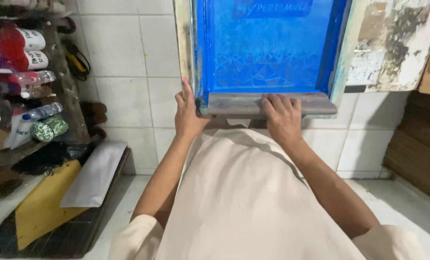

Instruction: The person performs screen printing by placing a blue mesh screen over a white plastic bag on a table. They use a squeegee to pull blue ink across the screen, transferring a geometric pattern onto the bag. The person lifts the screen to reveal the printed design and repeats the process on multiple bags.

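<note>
A screen-printing frame (pixel 184 43) with a blue mesh (pixel 268 53) lies in front of me, its near edge close to my body. A grey squeegee (pixel 234 103) rests across the near end of the mesh. My right hand (pixel 281 118) presses down on top of the squeegee, fingers curled over its handle. My left hand (pixel 188 115) grips the frame's near left corner, with the thumb by the squeegee's left end. My cream shirt fills the lower middle.
A shelf at the left holds several bottles and cans (pixel 30 62). A white pouch (pixel 97 173) and a yellow sheet (pixel 44 204) lie below it. Cardboard sheets (pixel 419 144) lean at the right. White floor tiles (pixel 128 86) surround the frame.
</note>
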